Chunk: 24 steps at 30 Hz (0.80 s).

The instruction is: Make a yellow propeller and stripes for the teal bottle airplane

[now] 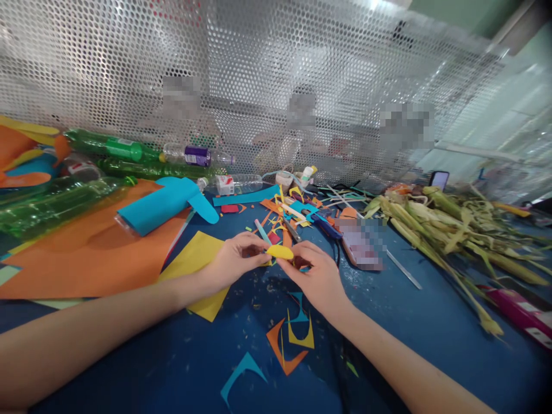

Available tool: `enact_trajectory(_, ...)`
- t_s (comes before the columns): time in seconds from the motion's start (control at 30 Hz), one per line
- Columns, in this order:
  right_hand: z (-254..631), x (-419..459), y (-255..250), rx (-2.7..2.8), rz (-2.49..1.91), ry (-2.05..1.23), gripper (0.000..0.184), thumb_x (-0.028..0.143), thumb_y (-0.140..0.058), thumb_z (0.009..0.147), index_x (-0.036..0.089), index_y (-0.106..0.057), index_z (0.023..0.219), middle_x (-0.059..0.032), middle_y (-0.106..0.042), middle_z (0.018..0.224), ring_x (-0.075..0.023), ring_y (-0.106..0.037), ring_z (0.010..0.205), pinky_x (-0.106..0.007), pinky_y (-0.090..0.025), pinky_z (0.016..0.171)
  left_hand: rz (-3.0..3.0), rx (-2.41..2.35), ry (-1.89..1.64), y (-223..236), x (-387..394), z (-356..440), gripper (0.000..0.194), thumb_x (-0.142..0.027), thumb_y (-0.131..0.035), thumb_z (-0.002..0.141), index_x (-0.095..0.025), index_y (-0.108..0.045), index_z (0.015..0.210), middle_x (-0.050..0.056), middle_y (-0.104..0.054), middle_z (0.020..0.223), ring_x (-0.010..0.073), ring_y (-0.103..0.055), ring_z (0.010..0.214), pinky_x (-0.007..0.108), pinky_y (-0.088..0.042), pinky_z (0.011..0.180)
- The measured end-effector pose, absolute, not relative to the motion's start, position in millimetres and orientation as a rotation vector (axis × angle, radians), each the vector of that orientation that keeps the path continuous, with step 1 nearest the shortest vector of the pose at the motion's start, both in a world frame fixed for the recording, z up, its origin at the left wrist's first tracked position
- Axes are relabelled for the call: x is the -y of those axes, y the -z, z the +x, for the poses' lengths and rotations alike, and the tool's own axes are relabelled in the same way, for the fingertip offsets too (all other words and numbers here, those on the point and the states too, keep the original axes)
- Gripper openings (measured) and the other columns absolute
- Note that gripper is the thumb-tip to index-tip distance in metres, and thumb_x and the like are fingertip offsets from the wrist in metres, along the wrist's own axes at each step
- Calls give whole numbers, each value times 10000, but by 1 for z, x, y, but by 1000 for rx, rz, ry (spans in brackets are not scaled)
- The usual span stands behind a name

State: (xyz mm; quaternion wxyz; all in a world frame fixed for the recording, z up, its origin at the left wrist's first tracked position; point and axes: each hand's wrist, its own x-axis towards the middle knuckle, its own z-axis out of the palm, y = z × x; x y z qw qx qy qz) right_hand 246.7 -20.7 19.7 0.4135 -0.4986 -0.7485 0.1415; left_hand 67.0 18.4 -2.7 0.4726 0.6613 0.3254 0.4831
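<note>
Right, starting at the far left, green plastic bottles [60,204] lie on their sides, with a big orange sheet [90,261] spread on the blue desk [172,359] just beside them; on top of that sheet lies a bottle wrapped in blue paper [150,210], a rounded blue flap sticking out at its right end; behind it, a clear bottle with a purple label [197,156] lies near the perforated screen [250,75].

Moving right, a yellow sheet [183,259] lies partly under the left forearm, and here's the left hand [230,259], its fingers pinching the left end of a small yellow piece [280,252], curved along its upper edge; that piece is held up over the middle of the desk, between the two hands; below it lie curved cut-outs in blue, orange and yellow [305,339], and behind it a jumble of coloured scraps [276,205]; on the other side comes the right hand [317,273], fingers pinching the right end of the same piece.

Over to the right of the scraps, a tool with dark-blue handles [325,226] lies near a phone [360,247], its screen partly pixelated; next, a heap of pale green husks [452,227], and finally a magenta object [513,307] at the right edge.
</note>
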Motion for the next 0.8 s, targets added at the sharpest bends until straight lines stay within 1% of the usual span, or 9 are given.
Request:
enact_trajectory(0.07, 247, 21, -20, 1884, -1263, -358, 79, 261, -587, 780, 206, -599, 723, -18, -545, 723, -150, -528, 640, -278, -458, 593, 1681, -810, -1194, 3, -19, 66, 97, -247, -690, 693, -178, -654, 751, 17, -549, 813, 127, -529, 721, 263, -450, 658)
enact_trajectory(0.17, 246, 22, -20, 1884, -1269, -395, 58, 261, -603, 767, 203, -612, 765, -18, -545, 741, -146, -527, 639, -268, -446, 578, 1731, -810, -1191, 1, -17, 66, 73, -232, -674, 712, -172, -636, 696, 14, -535, 794, 130, -521, 729, 260, -435, 655)
enact_trajectory(0.23, 245, 22, -21, 1896, -1260, -416, 52, 251, -599, 768, 201, -610, 773, -16, -540, 740, -141, -519, 630, -264, -440, 568, 1764, -788, -1178, 0, -16, 66, 62, -225, -660, 728, -173, -633, 707, 12, -528, 796, 125, -518, 721, 256, -432, 651)
enact_trajectory(0.37, 244, 23, -22, 1927, -1236, -416, 44, 214, -585, 768, 201, -586, 726, -13, -531, 716, -142, -510, 631, -260, -432, 560, 1826, -764, -1149, 2, -15, 67, 47, -224, -645, 746, -178, -639, 753, 9, -515, 809, 117, -508, 703, 252, -427, 639)
enact_trajectory(0.5, 245, 20, -19, 1896, -1237, -457, 20, 212, -592, 764, 200, -590, 748, -10, -519, 719, -133, -503, 618, -254, -432, 548, 1860, -782, -1164, 3, -15, 66, 52, -224, -618, 770, -181, -638, 749, 10, -513, 802, 123, -507, 714, 253, -423, 643)
enact_trajectory(0.7, 249, 14, -17, 1846, -1252, -467, 128, 259, -608, 764, 188, -555, 671, 6, -489, 686, -116, -473, 578, -248, -420, 531, 1805, -870, -1175, -3, -15, 65, 64, -221, -624, 757, -170, -625, 718, 14, -537, 802, 123, -514, 705, 260, -422, 637)
enact_trajectory(0.8, 250, 14, -19, 1846, -1236, -482, 111, 237, -595, 778, 181, -583, 682, 3, -508, 689, -117, -496, 594, -240, -422, 529, 1794, -866, -1173, -4, -16, 65, 59, -198, -610, 759, -171, -642, 718, 15, -543, 790, 126, -528, 721, 264, -430, 656)
